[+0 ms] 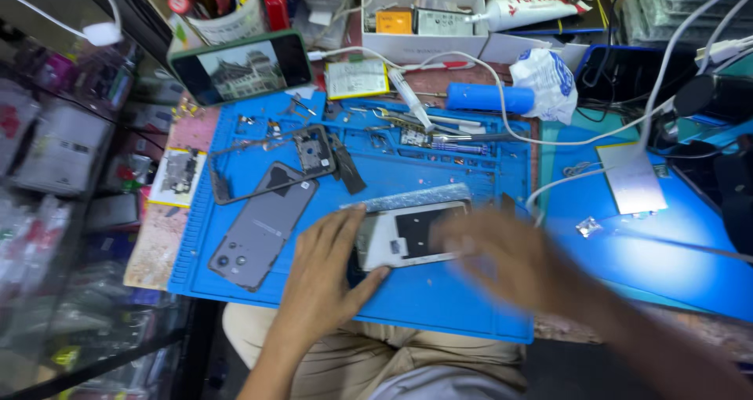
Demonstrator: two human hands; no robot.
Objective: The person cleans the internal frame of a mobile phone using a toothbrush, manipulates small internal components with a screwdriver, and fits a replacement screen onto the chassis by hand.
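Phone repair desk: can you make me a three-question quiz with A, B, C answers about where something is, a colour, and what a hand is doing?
1. Where does the grey back cover lie?
A. left of the left hand
B. in the white box
C. on the floor

2. What colour is the work mat?
A. red
B. blue
C. green

3. What is the left hand doing?
A. resting flat on the opened phone
B. holding a cup
C. hanging off the desk

Answers: 1 A, it lies on the mat's left part. 2 B, the mat is plainly blue. 3 A, its palm lies on the phone's left end; the right hand is blurred.
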